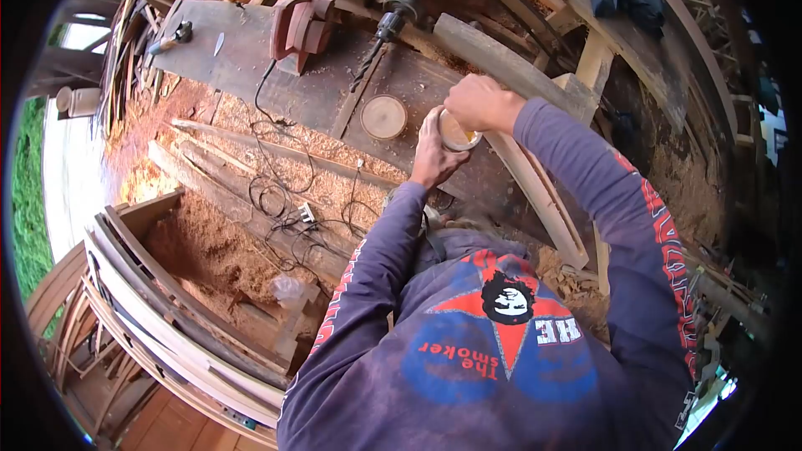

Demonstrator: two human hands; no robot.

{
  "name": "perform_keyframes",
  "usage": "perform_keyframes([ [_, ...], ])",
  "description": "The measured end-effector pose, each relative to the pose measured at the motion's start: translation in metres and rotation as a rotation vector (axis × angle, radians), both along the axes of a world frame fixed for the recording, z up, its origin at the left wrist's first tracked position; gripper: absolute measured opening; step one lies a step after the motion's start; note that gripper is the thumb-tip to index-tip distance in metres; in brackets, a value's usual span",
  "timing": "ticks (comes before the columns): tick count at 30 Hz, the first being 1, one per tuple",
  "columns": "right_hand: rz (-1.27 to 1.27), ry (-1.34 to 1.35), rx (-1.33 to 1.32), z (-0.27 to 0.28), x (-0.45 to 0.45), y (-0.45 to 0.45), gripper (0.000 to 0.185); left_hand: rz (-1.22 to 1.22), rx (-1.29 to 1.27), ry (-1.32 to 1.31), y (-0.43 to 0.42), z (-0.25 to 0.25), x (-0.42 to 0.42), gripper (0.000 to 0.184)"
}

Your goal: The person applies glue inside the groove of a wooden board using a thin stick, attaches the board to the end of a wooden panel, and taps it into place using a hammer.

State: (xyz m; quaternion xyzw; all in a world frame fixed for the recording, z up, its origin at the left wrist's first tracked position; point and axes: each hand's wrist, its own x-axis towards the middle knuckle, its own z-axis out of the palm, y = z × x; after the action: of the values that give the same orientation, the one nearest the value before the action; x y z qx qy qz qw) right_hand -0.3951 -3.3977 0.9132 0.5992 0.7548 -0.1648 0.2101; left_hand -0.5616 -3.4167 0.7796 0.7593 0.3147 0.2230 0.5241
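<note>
My left hand is wrapped around a small round white tub with yellowish-tan contents, tilted above the workbench. Over the tub's far rim is my right hand, its fingers bent and pressed together. Whatever those fingers hold, if anything, is hidden from this angle. Just left of the tub, a round pale tan disc lies flat on the dark workbench. A drill with a long auger bit lies beyond the disc, its bit pointing toward me.
A red power planer stands on the bench at the back, its cord hanging off the near edge. Tangled cables with a socket block lie over shavings and planks. A long timber rests right of my hands. Curved wooden strips fill the lower left.
</note>
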Motion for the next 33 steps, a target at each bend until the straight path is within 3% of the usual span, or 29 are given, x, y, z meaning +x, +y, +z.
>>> perform_keyframes([
  [2, -0.025, 0.03, -0.095, 0.01, 0.012, 0.0, 0.023, -0.061, 0.06, 0.002, 0.002, 0.0, 0.001, 0.109],
  [9, -0.358, 0.284, -0.07, 0.011, 0.055, -0.064, 0.022, -0.204, 0.161, -0.052, -0.002, -0.003, -0.006, 0.106],
  [11, -0.495, 0.239, 0.149, 0.018, 0.062, -0.098, 0.02, -0.193, 0.137, -0.001, 0.002, 0.006, -0.002, 0.105],
  [13, -0.586, 0.244, 0.177, 0.047, 0.055, -0.133, 0.018, -0.164, 0.078, 0.008, 0.005, 0.002, -0.001, 0.105],
  [16, -0.87, 0.28, 0.351, 0.062, 0.041, -0.18, 0.018, -0.177, 0.224, 0.054, 0.016, 0.017, 0.002, 0.104],
  [18, -1.197, 0.555, 0.434, 0.052, 0.031, -0.205, 0.018, -0.154, 0.307, 0.072, 0.025, 0.016, 0.005, 0.102],
  [20, -1.34, 0.685, 0.472, 0.045, 0.02, -0.226, 0.017, -0.192, 0.323, 0.111, 0.039, 0.014, 0.005, 0.104],
  [22, -1.482, 0.951, 0.595, 0.02, 0.009, -0.257, 0.014, -0.134, 0.024, -0.098, 0.059, -0.037, -0.001, 0.111],
  [23, -1.528, 0.932, 0.61, 0.017, 0.002, -0.275, 0.014, -0.075, -0.235, -0.065, 0.065, -0.022, 0.004, 0.105],
  [24, -1.633, 1.119, 0.647, 0.017, -0.007, -0.295, 0.015, -0.012, -0.36, 0.015, 0.067, 0.008, 0.01, 0.099],
  [25, -1.726, 1.31, 0.697, 0.02, -0.016, -0.314, 0.016, -0.09, -0.026, -0.003, 0.083, -0.012, 0.005, 0.097],
  [28, -1.92, 1.247, 0.773, 0.02, -0.045, -0.384, 0.018, -0.207, 0.005, -0.155, 0.102, -0.024, 0.002, 0.097],
  [30, -2.041, 1.084, 0.761, 0.015, -0.063, -0.432, 0.019, -0.25, -0.044, 0.001, 0.107, -0.012, 0.003, 0.096],
  [32, -2.214, 0.791, 0.653, 0.025, -0.071, -0.461, 0.016, -0.318, 0.125, 0.069, 0.112, -0.026, -0.002, 0.095],
  [33, -2.237, 0.692, 0.626, 0.025, -0.071, -0.48, 0.016, -0.349, 0.341, 0.141, 0.112, -0.03, -0.008, 0.087],
])
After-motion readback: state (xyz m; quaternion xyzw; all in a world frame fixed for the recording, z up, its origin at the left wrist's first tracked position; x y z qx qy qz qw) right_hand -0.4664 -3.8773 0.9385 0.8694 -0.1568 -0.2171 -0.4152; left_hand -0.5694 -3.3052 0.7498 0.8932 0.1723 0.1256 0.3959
